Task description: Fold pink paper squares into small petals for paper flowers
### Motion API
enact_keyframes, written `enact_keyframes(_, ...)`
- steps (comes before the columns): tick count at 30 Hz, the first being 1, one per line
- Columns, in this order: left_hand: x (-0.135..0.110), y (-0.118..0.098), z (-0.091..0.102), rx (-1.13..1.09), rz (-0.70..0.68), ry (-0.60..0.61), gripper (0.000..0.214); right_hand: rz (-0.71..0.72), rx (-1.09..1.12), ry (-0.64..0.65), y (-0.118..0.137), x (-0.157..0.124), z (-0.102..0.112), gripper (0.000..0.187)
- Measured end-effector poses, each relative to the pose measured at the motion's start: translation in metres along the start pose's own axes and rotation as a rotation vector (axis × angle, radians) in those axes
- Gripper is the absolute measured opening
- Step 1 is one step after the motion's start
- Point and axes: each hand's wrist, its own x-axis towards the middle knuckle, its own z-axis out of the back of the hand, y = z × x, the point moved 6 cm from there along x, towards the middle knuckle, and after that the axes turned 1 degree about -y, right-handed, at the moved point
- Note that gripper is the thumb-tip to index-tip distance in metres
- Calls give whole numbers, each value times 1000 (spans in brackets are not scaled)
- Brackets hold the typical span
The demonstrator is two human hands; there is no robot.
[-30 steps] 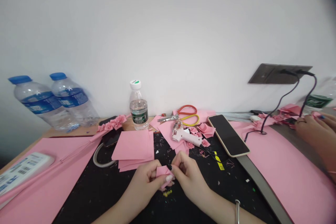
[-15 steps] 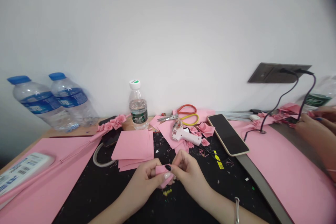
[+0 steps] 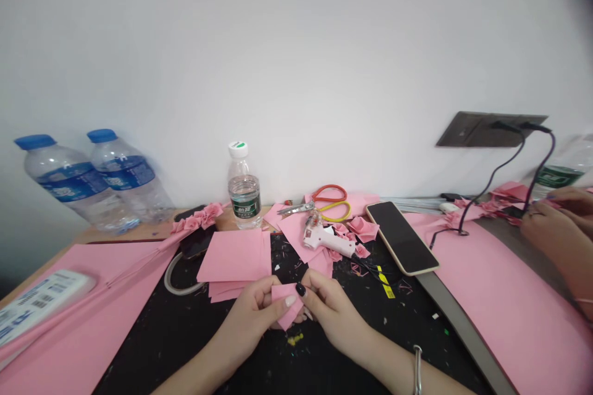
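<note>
My left hand (image 3: 248, 315) and my right hand (image 3: 333, 315) pinch a small folded piece of pink paper (image 3: 287, 302) between their fingertips, above a black cutting mat (image 3: 185, 339). Just beyond my left hand lies a stack of pink paper squares (image 3: 234, 259). A white hot glue gun (image 3: 327, 242) rests among pink paper scraps beyond my right hand. Small yellow bits (image 3: 295, 339) lie on the mat below my hands.
Scissors with red and yellow handles (image 3: 331, 203) and a smartphone (image 3: 401, 237) lie at the back. Water bottles (image 3: 244, 188) and a power strip (image 3: 41, 302) sit nearby. At the right, a co-worker's hands (image 3: 553, 228) work over pink paper beneath black cables (image 3: 500, 176).
My hands have drawn slightly closer, and the folded pink paper sits a little higher and turned between my fingers. The co-worker's hands have shifted slightly at the right.
</note>
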Motion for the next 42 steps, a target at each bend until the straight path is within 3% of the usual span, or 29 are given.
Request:
enact_keyframes(8, 0, -2, -3, -25, -20, 60, 21, 39, -168, -28, 1, -1, 3, 26)
enact_keyframes(14, 0, 4, 1, 74, 9, -2, 26, 89, -366, -154, 11, -1, 15, 22)
enact_keyframes(20, -1, 1, 3, 143, 35, -82, 28, 145, -267, -254, 14, -3, 22, 5)
enact_keyframes(24, 0, -2, 8, 80, 11, -151, 28, 142, -378, -243, 16, -2, 18, 10)
enact_keyframes(31, 1, 5, 4, 90, -23, -114, 25, 96, -383, -249, 5, 1, 17, 16)
enact_keyframes(35, 2, 8, 4, 65, 8, -115, 27, 206, -479, -268, 11, -1, 18, 23)
enact_keyframes(39, 1, 7, 5, 30, 67, -127, 28, 410, -585, -166, 24, -7, 9, 22)
enact_keyframes(42, 1, 5, 6, 7, 96, -144, 28, 476, -641, -112, 29, -10, 6, 15)
